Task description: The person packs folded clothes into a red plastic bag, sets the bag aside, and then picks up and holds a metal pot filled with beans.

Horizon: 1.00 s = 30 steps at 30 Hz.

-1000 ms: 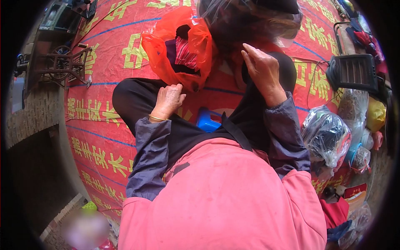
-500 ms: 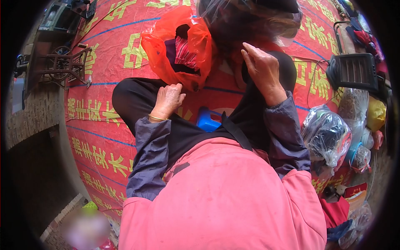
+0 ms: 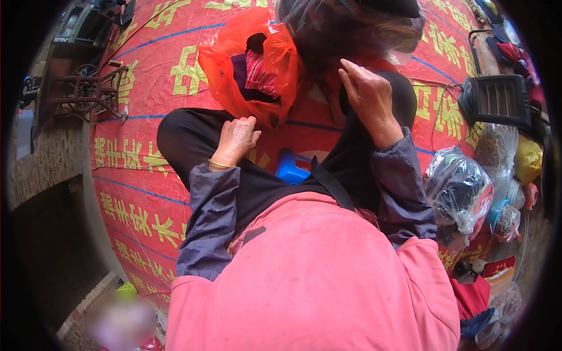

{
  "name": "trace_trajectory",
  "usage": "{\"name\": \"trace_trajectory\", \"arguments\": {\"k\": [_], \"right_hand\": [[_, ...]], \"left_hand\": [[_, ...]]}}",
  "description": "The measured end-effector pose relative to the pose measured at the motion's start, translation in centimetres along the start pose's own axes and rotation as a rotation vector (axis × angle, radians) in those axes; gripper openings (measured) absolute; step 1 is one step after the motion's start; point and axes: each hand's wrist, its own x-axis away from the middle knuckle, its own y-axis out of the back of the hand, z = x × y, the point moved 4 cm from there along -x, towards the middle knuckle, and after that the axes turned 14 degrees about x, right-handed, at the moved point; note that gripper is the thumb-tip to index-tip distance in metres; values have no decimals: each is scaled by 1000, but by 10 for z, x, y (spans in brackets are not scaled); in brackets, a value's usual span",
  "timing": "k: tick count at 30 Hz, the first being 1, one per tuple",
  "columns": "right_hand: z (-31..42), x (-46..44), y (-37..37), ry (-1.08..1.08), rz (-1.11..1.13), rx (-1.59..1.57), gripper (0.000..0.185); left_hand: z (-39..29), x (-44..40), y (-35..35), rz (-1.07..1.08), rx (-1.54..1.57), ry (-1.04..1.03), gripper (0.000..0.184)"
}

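Note:
My left hand lies on my dark-trousered left thigh, knuckles up, fingers loosely curled with nothing visible in them. Just beyond it stands an orange-red plastic bag, its mouth gaping. Inside the bag are a red striped cloth and a dark purple cloth. My right hand is over my right thigh near the knee, its fingers stretched forward and holding nothing. Past the right hand sits a large clear plastic bag with dark contents. Between my legs shows a blue plastic stool, partly covered.
A red sheet with yellow characters covers the floor. To the right stand a black heater with a cord, a clear bag of dark stuff and a yellow bag. A metal-framed stand is at the left.

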Motion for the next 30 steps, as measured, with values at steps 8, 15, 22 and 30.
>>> {"name": "trace_trajectory", "arguments": {"k": [8,15,22,30], "right_hand": [[0,0,-1,5,2,-5,26],[1,0,-2,55,-63,-27,25],[2,-1,-4,53,-56,-30,24],[4,-3,-7,50,-42,-36,24]], "left_hand": [[0,-1,-1,14,7,0,27],[-1,-1,-1,10,10,-12,28],[-2,-2,-1,13,10,-13,27],[-4,-4,0,18,17,-18,27]]}}
